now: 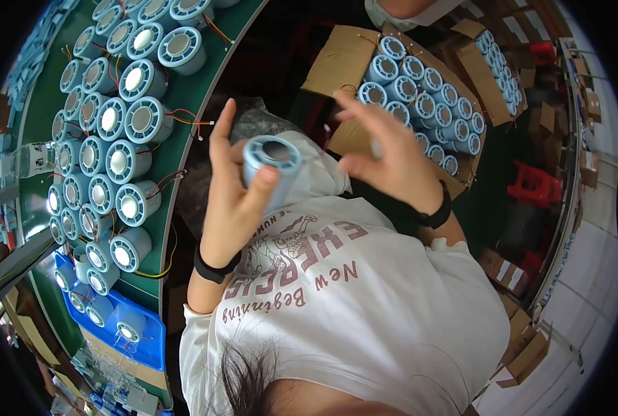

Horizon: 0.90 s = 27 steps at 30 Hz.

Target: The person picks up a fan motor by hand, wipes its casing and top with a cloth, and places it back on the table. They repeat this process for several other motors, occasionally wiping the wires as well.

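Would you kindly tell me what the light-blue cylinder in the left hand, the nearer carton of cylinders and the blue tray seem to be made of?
Light-blue cylinder: probably moulded plastic, satin, judging by its even colour and slotted rim; its grey disc may be metal.
Carton: matte brown cardboard, given its folded-out flap.
Blue tray: likely plastic, faintly glossy, with rounded corners.

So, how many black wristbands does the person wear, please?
2. One black wristband is at the wrist of the left hand, which holds a pale-blue cylinder; the other wristband is at the wrist of the right hand. No other shows.
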{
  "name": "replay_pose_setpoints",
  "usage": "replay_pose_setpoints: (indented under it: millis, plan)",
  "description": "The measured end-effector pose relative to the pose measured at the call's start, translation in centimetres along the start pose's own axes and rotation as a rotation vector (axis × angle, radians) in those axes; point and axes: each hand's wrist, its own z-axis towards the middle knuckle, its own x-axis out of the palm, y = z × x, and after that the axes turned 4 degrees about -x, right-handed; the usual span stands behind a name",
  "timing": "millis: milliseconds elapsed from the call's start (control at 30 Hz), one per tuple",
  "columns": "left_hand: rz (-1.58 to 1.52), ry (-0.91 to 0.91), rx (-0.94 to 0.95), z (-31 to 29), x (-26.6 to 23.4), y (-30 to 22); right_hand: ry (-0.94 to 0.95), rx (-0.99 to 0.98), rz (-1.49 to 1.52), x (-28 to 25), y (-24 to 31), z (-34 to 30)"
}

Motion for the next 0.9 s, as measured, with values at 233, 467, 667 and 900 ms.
replay_pose_setpoints:
  millis: [233,467,667,900]
  plan:
    - [0.058,0.262,0.007,-0.1,2.3,0.4,0.336,-0.126,0.213,0.0,1.5,0.5]
    - [0.171,0.211,0.166,0.2,1.8,3.7,0.095,0.249,0.016,-4.0,-0.5,-2.7]
    - [-0.072,0.027,-0.05,0.8,0.9,2.5,-0.06,0.732,-0.323,-8.0,-11.1,-7.3]
    - [0.156,-0.098,0.108,0.5,-0.4,1.6,-0.062,0.613,-0.279,-4.4,-20.7,-10.7]
